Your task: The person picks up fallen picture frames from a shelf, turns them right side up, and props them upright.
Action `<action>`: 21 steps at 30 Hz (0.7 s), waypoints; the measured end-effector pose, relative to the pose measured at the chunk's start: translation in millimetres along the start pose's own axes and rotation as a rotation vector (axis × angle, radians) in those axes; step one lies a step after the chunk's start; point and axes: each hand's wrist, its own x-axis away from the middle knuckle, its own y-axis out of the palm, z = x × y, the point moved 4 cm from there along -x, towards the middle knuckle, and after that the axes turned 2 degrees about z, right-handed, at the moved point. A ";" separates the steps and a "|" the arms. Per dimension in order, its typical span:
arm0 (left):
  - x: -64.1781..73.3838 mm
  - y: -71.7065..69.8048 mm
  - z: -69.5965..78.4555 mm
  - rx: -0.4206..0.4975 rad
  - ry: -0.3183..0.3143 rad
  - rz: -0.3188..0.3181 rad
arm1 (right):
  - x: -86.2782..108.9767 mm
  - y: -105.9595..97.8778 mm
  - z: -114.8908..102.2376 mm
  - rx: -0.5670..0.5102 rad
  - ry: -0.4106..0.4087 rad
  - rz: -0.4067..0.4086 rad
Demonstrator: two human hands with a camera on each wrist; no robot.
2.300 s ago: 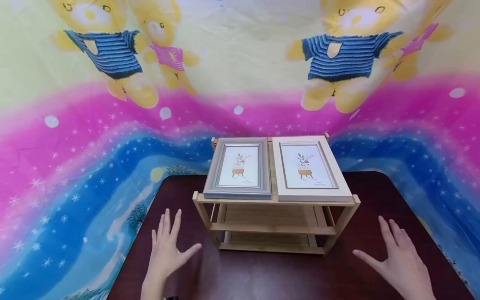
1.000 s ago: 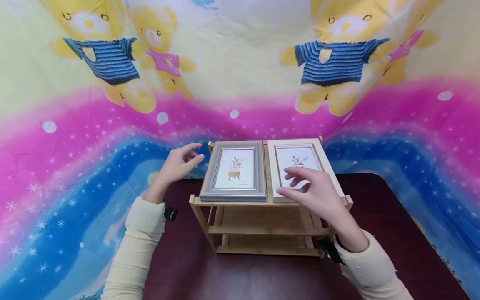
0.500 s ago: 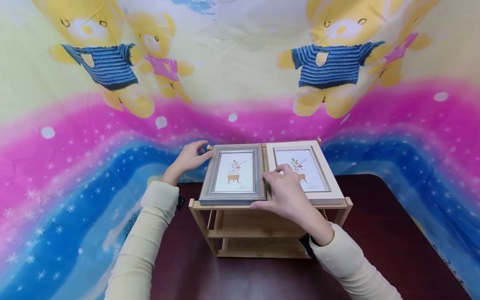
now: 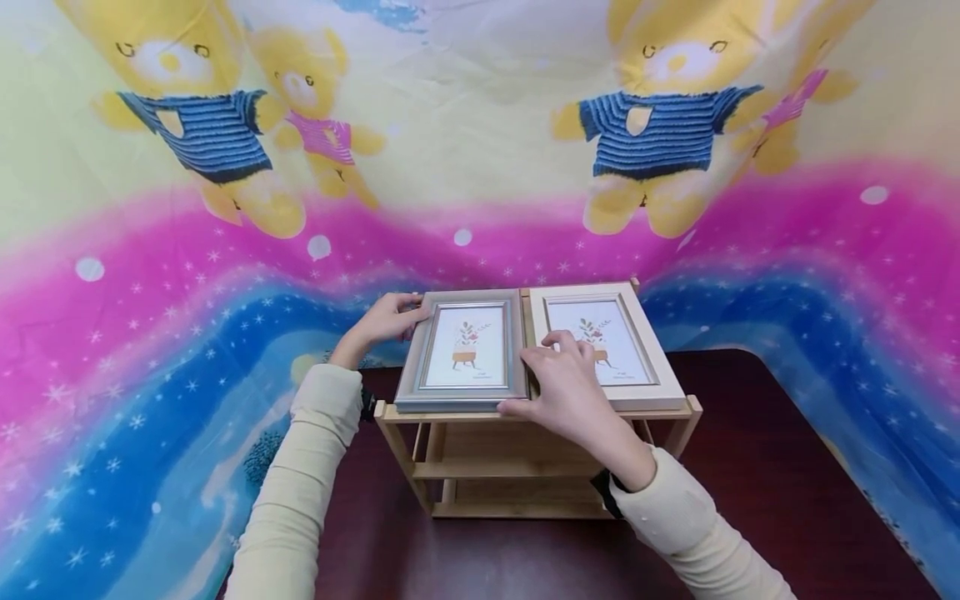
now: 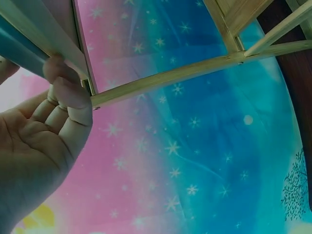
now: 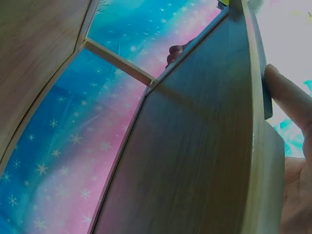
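Fingers (image 4: 408,302) of the left hand (image 4: 382,322) are curled at the left edge of the grey frame (image 4: 467,347), near its far corner, with the thumb laid at the rim. Its near right corner is held by the right hand (image 4: 566,382), a fingertip being set against the right side and the thumb against the front edge, so the frame is clamped between the 2 hands. How firmly it is gripped cannot be told.

The grey frame is laid face up on the left half of the top of the wooden rack (image 4: 491,470). Beside it, on the right half, the white frame (image 4: 630,350) is laid face up too, partly covered by the right hand. A similar potted-plant print is shown in both. Beneath, 2 lower shelves can be seen, and the rack is stood on a dark reddish surface (image 4: 750,450). Cream sleeves (image 4: 296,492) are worn on both arms, with a black band (image 4: 368,403) at each wrist. Behind, a cloth (image 4: 457,150) is hung, printed with yellow bears, pink and blue waves and white flakes.
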 end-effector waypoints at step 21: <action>11.1 -0.6 1.5 0.043 0.063 0.138 | -3.1 0.3 4.8 -0.049 0.017 -0.016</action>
